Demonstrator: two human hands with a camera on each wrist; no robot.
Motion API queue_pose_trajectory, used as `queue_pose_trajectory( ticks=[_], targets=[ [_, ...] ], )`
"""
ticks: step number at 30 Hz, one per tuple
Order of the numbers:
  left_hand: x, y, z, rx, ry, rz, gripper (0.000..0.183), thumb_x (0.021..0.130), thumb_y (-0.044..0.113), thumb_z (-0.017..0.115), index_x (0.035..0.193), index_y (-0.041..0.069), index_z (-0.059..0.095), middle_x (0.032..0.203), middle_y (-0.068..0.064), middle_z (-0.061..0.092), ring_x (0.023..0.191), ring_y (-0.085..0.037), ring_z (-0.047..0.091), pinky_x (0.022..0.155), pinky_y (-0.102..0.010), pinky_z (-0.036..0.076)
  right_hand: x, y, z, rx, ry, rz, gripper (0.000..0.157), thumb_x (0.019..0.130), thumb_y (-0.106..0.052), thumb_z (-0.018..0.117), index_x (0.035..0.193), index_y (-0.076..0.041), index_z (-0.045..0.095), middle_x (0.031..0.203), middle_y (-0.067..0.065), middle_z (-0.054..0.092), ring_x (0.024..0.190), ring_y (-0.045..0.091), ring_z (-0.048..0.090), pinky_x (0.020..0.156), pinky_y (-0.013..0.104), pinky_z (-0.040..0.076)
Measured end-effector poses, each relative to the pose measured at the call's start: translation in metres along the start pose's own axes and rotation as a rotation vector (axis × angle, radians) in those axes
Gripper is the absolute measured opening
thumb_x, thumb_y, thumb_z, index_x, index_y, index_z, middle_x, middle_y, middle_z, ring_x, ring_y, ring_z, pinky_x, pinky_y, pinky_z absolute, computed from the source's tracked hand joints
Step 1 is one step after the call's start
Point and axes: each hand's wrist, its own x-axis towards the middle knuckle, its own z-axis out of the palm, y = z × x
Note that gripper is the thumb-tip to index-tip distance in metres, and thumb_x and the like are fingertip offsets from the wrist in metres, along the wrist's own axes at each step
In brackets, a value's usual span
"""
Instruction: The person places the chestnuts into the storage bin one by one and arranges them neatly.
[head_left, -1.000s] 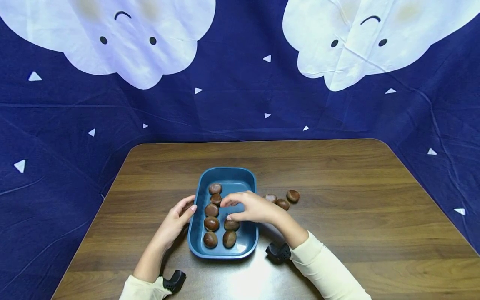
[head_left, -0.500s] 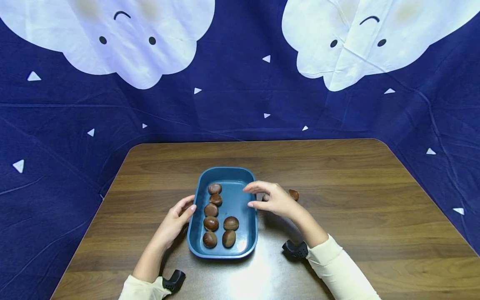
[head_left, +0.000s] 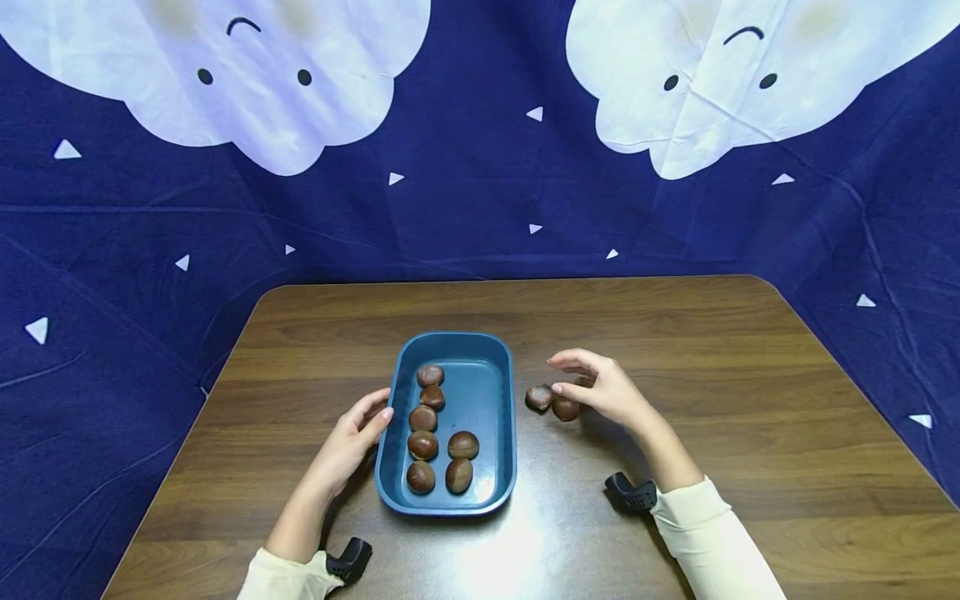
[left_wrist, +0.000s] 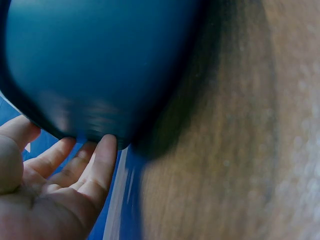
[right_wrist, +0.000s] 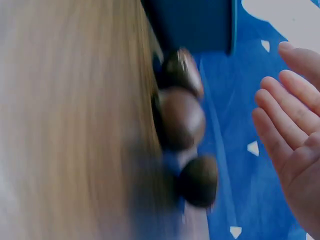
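A blue rectangular tray (head_left: 487, 392) holds several chestnuts, five in a left column and two at the lower right. My left hand (head_left: 351, 440) rests against the tray's left side. In the left wrist view its fingertips (left_wrist: 106, 147) touch the outer wall, with the fingers fairly straight. To the right of the tray, my right hand (head_left: 606, 390) hovers over loose chestnuts, fingers and thumb apart and holding nothing. One chestnut (head_left: 538, 398) lies nearest the tray. A second chestnut (head_left: 566, 408) sits below the thumb, and a third chestnut (right_wrist: 199, 181) is mostly hidden by the hand in the head view.
The brown wooden table (head_left: 712, 358) carries everything. Behind it hangs a dark blue cloth (head_left: 480, 208) with white clouds and small triangles. Each wrist wears a black camera (head_left: 632, 493).
My right hand has moved right, out of the tray and over to the loose chestnuts on the table. The left hand and the tray have stayed put.
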Motion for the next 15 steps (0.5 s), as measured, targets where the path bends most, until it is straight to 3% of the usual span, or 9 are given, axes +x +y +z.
queue_pose_trajectory(
  ticks=[6, 15],
  targets=[
    [0.001, 0.000, 0.001, -0.005, -0.007, 0.005, 0.042, 0.094, 0.015, 0.047, 0.131, -0.002, 0.038, 0.123, -0.025, 0.047, 0.109, -0.032, 0.047, 0.081, -0.030, 0.045, -0.009, 0.022, -0.020, -0.003, 0.053, 0.041, 0.032, 0.077, 0.009, 0.064, 0.106, 0.015, 0.053, 0.105, 0.031, 0.055, 0.100, 0.043, 0.052, 0.088, 0.051, 0.037],
    [0.000, 0.000, 0.000, -0.010, -0.006, 0.002, 0.042, 0.094, 0.016, 0.048, 0.131, -0.002, 0.038, 0.124, -0.024, 0.046, 0.110, -0.032, 0.046, 0.081, -0.029, 0.044, -0.015, 0.047, -0.028, -0.041, 0.006, 0.134, 0.033, 0.078, 0.004, 0.065, 0.107, 0.014, 0.053, 0.102, 0.027, 0.058, 0.093, 0.039, 0.056, 0.082, 0.049, 0.042]
  ],
)
